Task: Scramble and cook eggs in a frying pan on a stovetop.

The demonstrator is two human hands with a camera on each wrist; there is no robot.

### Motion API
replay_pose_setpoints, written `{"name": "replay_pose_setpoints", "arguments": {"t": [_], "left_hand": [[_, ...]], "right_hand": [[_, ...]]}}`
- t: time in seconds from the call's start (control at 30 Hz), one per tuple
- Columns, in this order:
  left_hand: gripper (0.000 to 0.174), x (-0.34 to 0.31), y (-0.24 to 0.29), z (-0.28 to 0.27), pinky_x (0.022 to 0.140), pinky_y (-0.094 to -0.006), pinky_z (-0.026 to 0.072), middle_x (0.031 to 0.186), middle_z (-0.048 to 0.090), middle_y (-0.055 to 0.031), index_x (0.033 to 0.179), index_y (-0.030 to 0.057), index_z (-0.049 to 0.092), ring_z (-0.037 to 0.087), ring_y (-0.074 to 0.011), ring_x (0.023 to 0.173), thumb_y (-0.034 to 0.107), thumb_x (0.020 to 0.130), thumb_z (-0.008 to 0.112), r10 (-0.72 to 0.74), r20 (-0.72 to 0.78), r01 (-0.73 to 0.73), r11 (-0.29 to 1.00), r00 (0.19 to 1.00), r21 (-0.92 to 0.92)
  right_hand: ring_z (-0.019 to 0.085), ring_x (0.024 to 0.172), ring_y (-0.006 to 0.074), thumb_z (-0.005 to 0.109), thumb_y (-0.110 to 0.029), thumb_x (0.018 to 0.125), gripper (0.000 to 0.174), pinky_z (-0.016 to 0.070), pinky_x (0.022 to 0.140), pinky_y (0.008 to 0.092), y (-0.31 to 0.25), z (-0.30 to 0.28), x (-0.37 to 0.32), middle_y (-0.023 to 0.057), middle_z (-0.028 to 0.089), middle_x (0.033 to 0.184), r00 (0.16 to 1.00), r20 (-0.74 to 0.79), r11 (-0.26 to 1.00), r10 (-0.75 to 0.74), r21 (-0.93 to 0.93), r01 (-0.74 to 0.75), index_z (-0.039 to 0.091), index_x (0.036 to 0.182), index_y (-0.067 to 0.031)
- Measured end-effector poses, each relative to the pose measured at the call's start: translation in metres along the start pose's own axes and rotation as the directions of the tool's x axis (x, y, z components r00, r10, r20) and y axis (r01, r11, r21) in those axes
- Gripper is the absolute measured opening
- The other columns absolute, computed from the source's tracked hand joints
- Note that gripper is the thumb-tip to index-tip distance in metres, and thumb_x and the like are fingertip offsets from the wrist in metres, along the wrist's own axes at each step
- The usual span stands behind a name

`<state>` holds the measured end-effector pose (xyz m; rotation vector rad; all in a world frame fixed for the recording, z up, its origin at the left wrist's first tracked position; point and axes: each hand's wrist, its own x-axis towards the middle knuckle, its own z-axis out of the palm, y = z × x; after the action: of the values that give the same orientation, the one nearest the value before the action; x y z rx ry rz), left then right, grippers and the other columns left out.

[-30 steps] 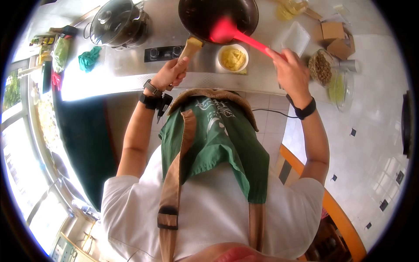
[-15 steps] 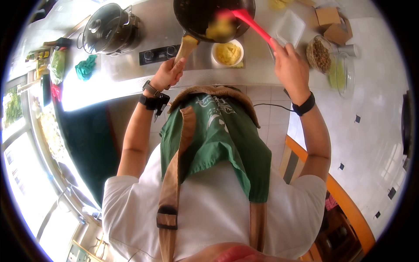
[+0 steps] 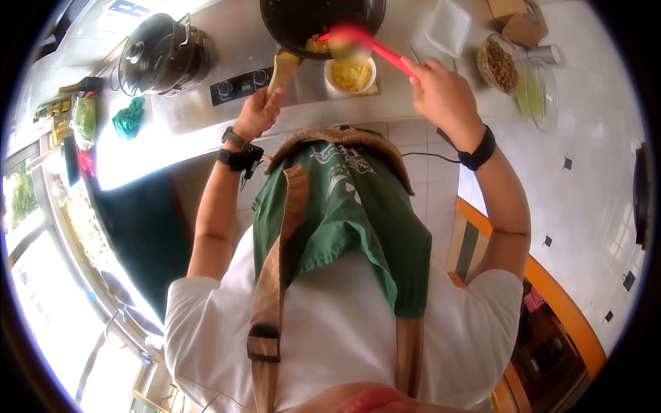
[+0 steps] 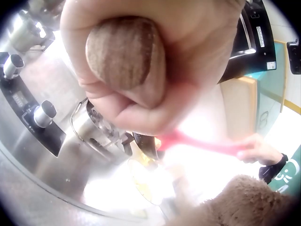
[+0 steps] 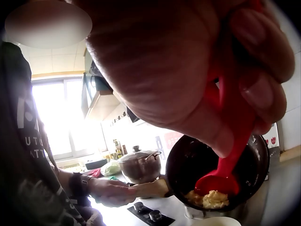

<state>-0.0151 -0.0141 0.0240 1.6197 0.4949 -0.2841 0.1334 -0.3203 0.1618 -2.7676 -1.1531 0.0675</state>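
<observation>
The left hand (image 3: 257,115) grips the wooden handle (image 3: 282,71) of a dark pan (image 3: 289,24); the left wrist view shows the handle's end (image 4: 124,54) inside the curled fingers. In the right hand (image 3: 447,100) is a red spatula (image 3: 394,58), its blurred head over the pan's near right edge. Seen from the right wrist, the spatula's head (image 5: 217,183) touches yellow food (image 5: 215,199) low in the tilted pan (image 5: 181,165). A white bowl (image 3: 328,81) holding yellow food (image 3: 352,74) stands just below the pan.
A lidded pot (image 3: 153,58) stands at the left, with a green cloth (image 3: 129,118) near it. Stove knobs (image 3: 241,86) lie left of the pan handle. At the right are a white tray (image 3: 447,27), a bowl of brown bits (image 3: 497,63), a glass dish (image 3: 544,100) and a cardboard box (image 3: 525,26).
The spatula and right hand have moved left, and yellow food now shows in the pan. The pan, bowl and counter items sit farther left in the head view. Both grips are unchanged.
</observation>
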Motion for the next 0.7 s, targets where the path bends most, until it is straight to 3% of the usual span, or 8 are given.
{"name": "replay_pose_setpoints", "arguments": {"t": [0.5, 0.7], "left_hand": [[0.037, 0.008, -0.001, -0.007, 0.041, -0.0212, 0.0341, 0.06, 0.047, 0.0038, 0.09, 0.0028, 0.055, 0.043, -0.0043, 0.046, 0.039, 0.096, 0.053, 0.03, 0.005, -0.031, 0.995, 1.0, 0.091], [0.036, 0.011, -0.002, -0.005, 0.043, -0.0222, 0.0358, 0.061, 0.049, 0.0033, 0.087, 0.003, 0.056, 0.045, -0.0049, 0.049, 0.038, 0.095, 0.055, 0.003, -0.009, -0.002, 0.995, 1.0, 0.102]], "right_hand": [[0.059, 0.066, 0.03, 0.058, -0.014, 0.085, 0.033, 0.0488, 0.06, 0.0407, 0.027, -0.024, -0.026, 0.0088, 0.057, 0.08, 0.997, -0.005, 0.993, 0.083, 0.089, -0.082, 0.064, 0.118, -0.017], [0.061, 0.063, 0.0249, 0.058, -0.012, 0.083, 0.034, 0.0504, 0.057, 0.0348, 0.016, 0.011, -0.007, 0.0057, 0.056, 0.082, 0.977, -0.206, 0.998, -0.048, -0.056, 0.037, 0.063, 0.116, -0.0179]]}}
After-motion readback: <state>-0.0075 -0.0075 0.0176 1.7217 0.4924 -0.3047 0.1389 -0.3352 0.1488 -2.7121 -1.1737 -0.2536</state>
